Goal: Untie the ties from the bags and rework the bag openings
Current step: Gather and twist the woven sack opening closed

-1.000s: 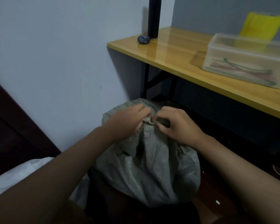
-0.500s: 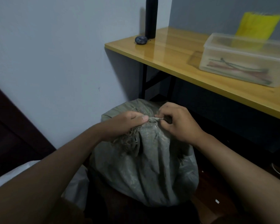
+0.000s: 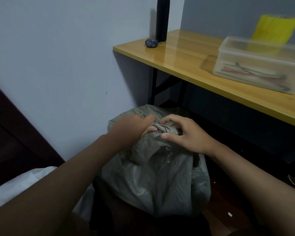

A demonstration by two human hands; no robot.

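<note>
Head view: one grey woven sack (image 3: 153,181) stands on the floor in front of the person, just below the near edge of a wooden table (image 3: 186,55). Its mouth is bunched into a gathered neck (image 3: 160,127) at the top, between two hands. The left hand (image 3: 131,128) grips the bunched fabric from the left, its fingers curled round the neck. The right hand (image 3: 186,132) lies on the sack top from the right, fingers bent over the gathered fabric and thumb pressed against it below; a thin dark tie (image 3: 165,128) shows at the neck, too small to tell whether it is knotted. One white bag (image 3: 24,183) lies at the lower left, partly hidden by the left forearm. On the table stand one dark bottle (image 3: 162,17), one small dark round object (image 3: 151,43) just beside it, and one clear plastic box (image 3: 260,65) holding several thin strips. One yellow sheet (image 3: 276,30) stands behind the box against the wall.
</note>
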